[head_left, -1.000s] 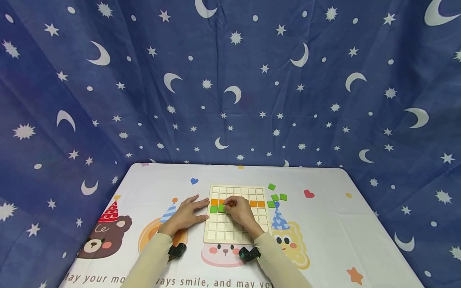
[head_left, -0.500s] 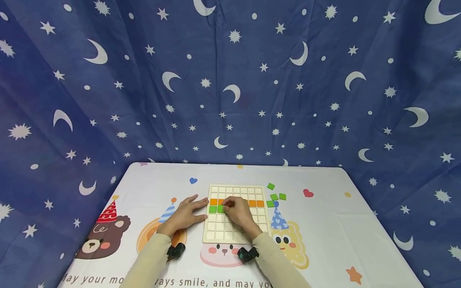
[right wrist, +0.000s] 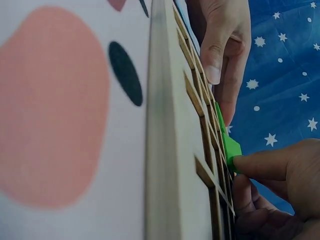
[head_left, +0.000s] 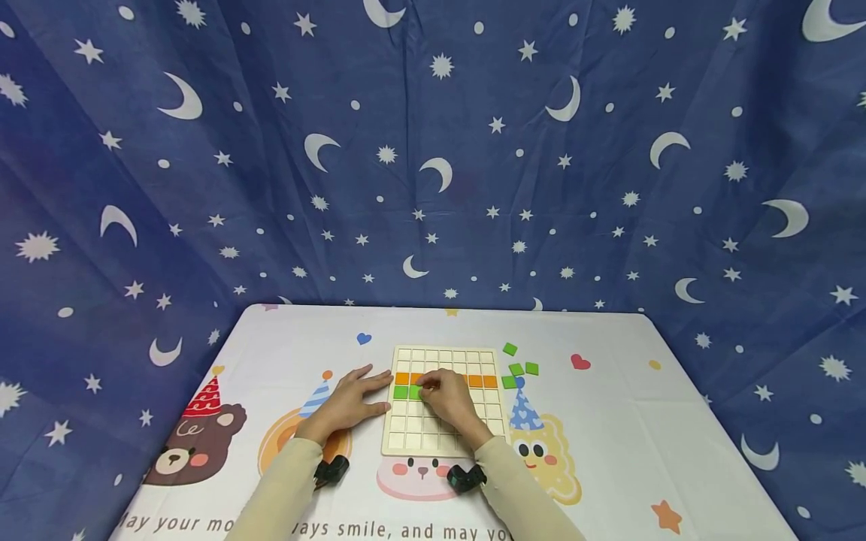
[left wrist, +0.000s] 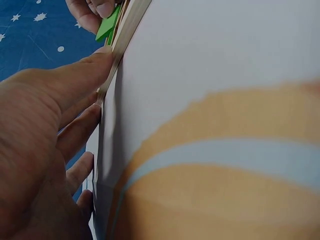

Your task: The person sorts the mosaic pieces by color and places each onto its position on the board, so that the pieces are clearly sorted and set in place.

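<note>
A pale wooden grid board (head_left: 414, 441) lies on the table in the head view. My right hand (head_left: 449, 397) is over it, thumb and finger pinching a green square tile (right wrist: 231, 149). The right wrist view has this tile tilted against the board's cells. In the head view it is beside another green tile (head_left: 401, 392) in the row below the orange tiles (head_left: 402, 378). My left hand (head_left: 346, 406) rests at the board's left edge, fingers spread and fairly straight. In the left wrist view, fingertips (left wrist: 103, 61) touch the board's side. My right hand covers the middle of the orange row.
Several loose green tiles (head_left: 517, 369) lie to the right of the board's upper corner. A white cloth with printed cartoon animals (head_left: 192, 451) covers the table. Behind it hangs a blue curtain (head_left: 460, 248) with moons and stars.
Both hands stay in nearly the same places, the right one still pinching the green tile at the same cell. The head view has shifted slightly.
</note>
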Tool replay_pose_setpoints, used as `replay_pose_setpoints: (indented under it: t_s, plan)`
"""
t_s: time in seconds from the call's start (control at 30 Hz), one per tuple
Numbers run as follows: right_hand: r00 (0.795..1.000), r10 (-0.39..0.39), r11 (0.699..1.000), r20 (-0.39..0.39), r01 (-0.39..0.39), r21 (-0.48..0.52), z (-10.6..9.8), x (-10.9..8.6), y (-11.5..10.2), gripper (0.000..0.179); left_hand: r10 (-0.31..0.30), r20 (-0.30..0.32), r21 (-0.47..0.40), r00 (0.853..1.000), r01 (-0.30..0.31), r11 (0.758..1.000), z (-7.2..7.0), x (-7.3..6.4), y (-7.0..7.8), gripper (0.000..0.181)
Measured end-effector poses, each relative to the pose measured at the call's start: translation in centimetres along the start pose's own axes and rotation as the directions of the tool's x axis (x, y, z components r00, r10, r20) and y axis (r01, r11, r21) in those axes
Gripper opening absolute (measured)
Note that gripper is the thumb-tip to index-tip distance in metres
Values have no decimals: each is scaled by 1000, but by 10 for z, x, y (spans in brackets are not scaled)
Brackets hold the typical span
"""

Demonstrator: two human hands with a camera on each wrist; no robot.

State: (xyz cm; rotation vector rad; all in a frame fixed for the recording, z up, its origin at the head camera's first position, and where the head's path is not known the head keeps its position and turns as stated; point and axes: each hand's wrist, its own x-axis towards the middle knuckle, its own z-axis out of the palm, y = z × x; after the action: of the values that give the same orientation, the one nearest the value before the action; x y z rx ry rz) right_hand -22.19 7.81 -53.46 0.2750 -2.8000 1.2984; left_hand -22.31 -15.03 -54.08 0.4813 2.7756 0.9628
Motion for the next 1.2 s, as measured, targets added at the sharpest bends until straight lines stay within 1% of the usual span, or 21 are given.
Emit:
replay_pose_setpoints:
  t_s: [0.13,0.23,0.33,0.47,0.6,0.73,0.9,1.2]
  plan:
    - [1000,-1,1000,-1,1,-20,1,1,1,7,6,6,1,1000,-6,1000,0,1,0,62]
    - [1000,-2,1000,4,3,-12,1,1,1,9,14,7,6,1000,-14,1000,0,1,0,62]
    - [1000,-2,1000,18,2,12,0,0,1,10,10,3,5,1000,-10,1000,0,1,0,62]
    - [999,21,998,44,-23,61,-4,-1,1,9,3,2,3,1000,-3,1000,1,0,0,62]
    - [997,44,992,61,-51,119,-12,-3,-3,8,5,4,5,1000,-5,1000,1,0,0,62]
    - [997,46,989,57,-53,137,-22,-5,-8,10,10,-1,13,1000,-10,1000,1,1,-2,62]
    - [999,33,992,37,-38,118,-34,-9,-11,10,11,1,10,1000,-11,1000,0,1,-2,62]
    - [999,29,994,17,-30,103,-50,-14,-4,12,19,2,11,1000,-19,1000,1,1,-3,63]
